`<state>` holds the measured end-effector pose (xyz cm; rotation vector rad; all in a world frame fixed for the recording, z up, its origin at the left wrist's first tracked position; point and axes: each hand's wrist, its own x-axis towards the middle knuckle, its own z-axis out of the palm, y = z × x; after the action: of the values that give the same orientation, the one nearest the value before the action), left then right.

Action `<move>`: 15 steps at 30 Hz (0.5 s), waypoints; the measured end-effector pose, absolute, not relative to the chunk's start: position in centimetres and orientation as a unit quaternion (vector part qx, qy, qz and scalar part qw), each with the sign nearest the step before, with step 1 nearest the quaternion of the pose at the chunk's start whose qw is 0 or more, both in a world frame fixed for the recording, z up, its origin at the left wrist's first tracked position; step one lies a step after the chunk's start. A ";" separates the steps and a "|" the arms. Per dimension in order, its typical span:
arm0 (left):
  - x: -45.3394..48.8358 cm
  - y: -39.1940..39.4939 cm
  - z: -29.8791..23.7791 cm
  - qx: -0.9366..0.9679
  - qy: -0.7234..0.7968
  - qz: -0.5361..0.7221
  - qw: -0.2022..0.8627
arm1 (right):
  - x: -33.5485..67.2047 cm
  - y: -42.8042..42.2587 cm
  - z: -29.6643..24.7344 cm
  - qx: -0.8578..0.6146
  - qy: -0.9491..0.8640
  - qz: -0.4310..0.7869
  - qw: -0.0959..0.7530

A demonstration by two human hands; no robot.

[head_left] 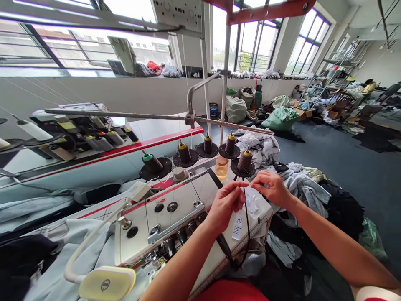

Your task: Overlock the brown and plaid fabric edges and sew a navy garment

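Note:
My left hand (226, 203) is closed above the right end of the sewing machine's table, its index finger stretched toward my right hand. Thumb and fingers of my right hand (272, 189) are pinched together. The fingertips of both hands nearly meet; whatever lies between them is too small to make out. Just below are several white labels (252, 202) in a loose pile. A printed white label (237, 227) lies flat by my left wrist. A black cord (248, 234) runs down from near my left fingers. The overlock machine (163, 209) stands to the left.
Thread cones (245, 161) on black discs and an amber jar (221, 168) stand behind my hands. A metal rod (134, 114) crosses above them. A yellowish lamp (107, 283) sits at lower left. Piled grey fabric (300, 184) lies right of the table, with green sacks (281, 118) beyond.

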<state>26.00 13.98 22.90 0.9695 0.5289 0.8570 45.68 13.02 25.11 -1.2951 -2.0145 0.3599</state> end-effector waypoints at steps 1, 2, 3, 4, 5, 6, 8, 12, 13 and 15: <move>26.4 14.0 23.0 0.480 0.239 0.399 0.744 | 45.3 13.0 24.8 -0.493 -0.778 0.141 0.362; 26.9 14.1 23.0 0.518 0.238 0.400 0.718 | 45.0 12.9 24.6 -0.485 -0.776 0.153 0.373; 27.3 14.1 22.8 0.558 0.244 0.401 0.685 | 44.6 12.8 24.4 -0.476 -0.771 0.174 0.385; 27.7 14.1 22.6 0.599 0.256 0.397 0.647 | 44.2 12.8 24.4 -0.473 -0.762 0.199 0.395; 28.0 14.1 22.3 0.638 0.271 0.387 0.608 | 43.9 12.7 24.3 -0.477 -0.748 0.225 0.404; 28.1 14.1 22.1 0.674 0.288 0.372 0.569 | 43.7 12.7 24.2 -0.483 -0.730 0.250 0.414; 28.3 14.1 21.7 0.735 0.318 0.338 0.495 | 43.4 12.6 23.9 -0.502 -0.684 0.299 0.436; 28.4 14.3 21.6 0.776 0.370 0.321 0.397 | 43.1 13.0 23.3 -0.537 -0.592 0.367 0.476; 28.5 14.4 21.6 0.774 0.383 0.327 0.383 | 43.1 13.2 23.3 -0.548 -0.576 0.371 0.480; 28.6 14.9 21.5 0.776 0.393 0.337 0.362 | 43.1 13.6 23.3 -0.567 -0.557 0.374 0.479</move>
<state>28.59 14.86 21.47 1.9982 1.0114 0.8670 43.11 13.61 23.26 -1.3827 -1.3583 0.9117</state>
